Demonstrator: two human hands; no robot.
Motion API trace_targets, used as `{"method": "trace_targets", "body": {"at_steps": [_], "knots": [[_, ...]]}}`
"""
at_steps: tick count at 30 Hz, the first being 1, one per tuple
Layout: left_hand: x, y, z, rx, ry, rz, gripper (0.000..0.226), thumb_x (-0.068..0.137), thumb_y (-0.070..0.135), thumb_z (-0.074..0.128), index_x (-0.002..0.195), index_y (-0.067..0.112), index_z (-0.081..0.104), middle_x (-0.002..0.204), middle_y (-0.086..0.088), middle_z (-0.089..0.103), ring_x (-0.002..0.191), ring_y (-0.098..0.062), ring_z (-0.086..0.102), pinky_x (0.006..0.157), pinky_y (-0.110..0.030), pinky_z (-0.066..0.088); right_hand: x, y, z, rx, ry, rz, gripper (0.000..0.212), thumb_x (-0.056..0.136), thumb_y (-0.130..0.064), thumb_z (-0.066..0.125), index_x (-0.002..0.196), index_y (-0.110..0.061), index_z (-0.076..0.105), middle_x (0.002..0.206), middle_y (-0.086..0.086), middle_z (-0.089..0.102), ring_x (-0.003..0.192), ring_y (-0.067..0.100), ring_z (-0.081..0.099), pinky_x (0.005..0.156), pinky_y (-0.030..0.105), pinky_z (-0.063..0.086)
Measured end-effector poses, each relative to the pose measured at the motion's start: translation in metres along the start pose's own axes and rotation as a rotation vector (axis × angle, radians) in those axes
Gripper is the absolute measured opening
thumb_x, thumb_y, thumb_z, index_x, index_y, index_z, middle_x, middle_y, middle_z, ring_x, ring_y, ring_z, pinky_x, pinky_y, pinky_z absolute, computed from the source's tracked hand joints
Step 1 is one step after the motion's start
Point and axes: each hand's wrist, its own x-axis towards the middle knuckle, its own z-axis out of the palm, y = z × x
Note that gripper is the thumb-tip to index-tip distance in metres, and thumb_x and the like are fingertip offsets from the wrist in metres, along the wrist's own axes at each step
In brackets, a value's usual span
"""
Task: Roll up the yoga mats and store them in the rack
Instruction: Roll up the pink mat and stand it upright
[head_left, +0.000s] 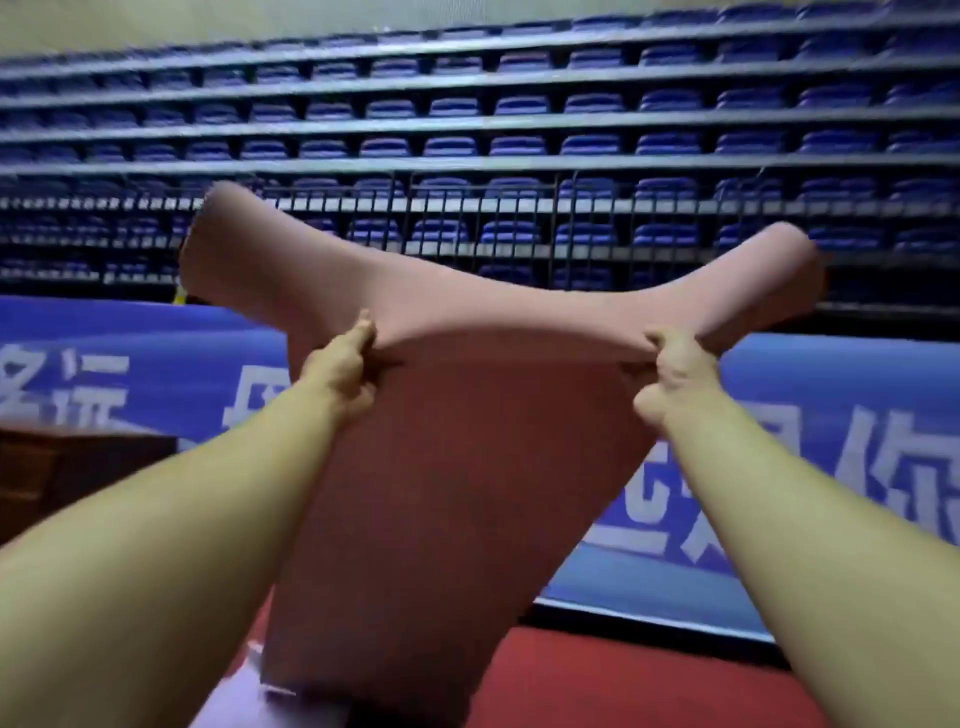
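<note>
Up in the air, pink yoga mat, left hand and right hand each clamped on its top edge.

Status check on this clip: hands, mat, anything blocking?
Left hand and right hand both grip the pink foam yoga mat at its top edge. Mat held up, unrolled, corners flopping outward. No rack in view; blue banner barrier ahead.

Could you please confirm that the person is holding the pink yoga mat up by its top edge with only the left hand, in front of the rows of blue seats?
Not quite: both hands hold it. In the head view the left hand and the right hand each grip the top edge of the pink yoga mat, raised in front of the rows of blue seats.
</note>
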Motion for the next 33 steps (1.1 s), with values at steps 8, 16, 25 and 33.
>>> {"method": "trace_targets", "body": {"at_steps": [8, 16, 25, 33], "knots": [[-0.142, -0.182, -0.078, -0.036, 0.052, -0.355, 0.017, 0.098, 0.024, 0.056, 0.101, 0.008, 0.061, 0.070, -0.003, 0.074, 0.071, -0.022, 0.070, 0.066, -0.035, 0.062, -0.090, 0.060, -0.181, -0.200, -0.009, 0.237, 0.014, 0.092, -0.002, 0.061, 0.091, -0.015, 0.063, 0.077, 0.000, 0.070, 0.069, 0.012, 0.065, 0.061, 0.037, 0.058], [-0.378, -0.484, -0.301, 0.068, 0.335, -0.957, 0.036, 0.100, 0.018, 0.053, 0.135, 0.008, 0.052, 0.106, -0.011, 0.073, 0.080, -0.018, 0.073, 0.055, -0.032, 0.060, -0.291, 0.274, -0.518, -0.249, 0.587, 0.690, 0.019, 0.092, 0.004, 0.056, 0.096, -0.014, 0.061, 0.095, 0.006, 0.066, 0.084, 0.021, 0.061, 0.067, 0.039, 0.050], [-0.577, -0.557, -0.387, 0.702, 0.671, -1.255, 0.072, 0.083, 0.036, 0.076, 0.138, 0.001, 0.046, 0.128, -0.016, 0.058, 0.093, -0.024, 0.069, 0.073, -0.034, 0.060, -0.473, 0.336, -0.671, -0.454, 0.746, 1.026, 0.037, 0.094, -0.020, 0.064, 0.129, -0.024, 0.055, 0.114, -0.003, 0.065, 0.093, 0.016, 0.065, 0.061, 0.030, 0.054], [-0.566, -0.537, -0.393, 1.923, -0.867, -0.319, 0.089, 0.072, 0.039, 0.067, 0.152, 0.032, 0.028, 0.159, -0.004, 0.028, 0.142, -0.037, 0.025, 0.114, -0.061, 0.015, -0.493, 0.327, -0.646, -1.091, 0.329, 1.173, 0.031, 0.097, -0.047, 0.054, 0.106, -0.018, 0.060, 0.092, 0.006, 0.070, 0.072, 0.021, 0.063, 0.064, 0.037, 0.054]]}}
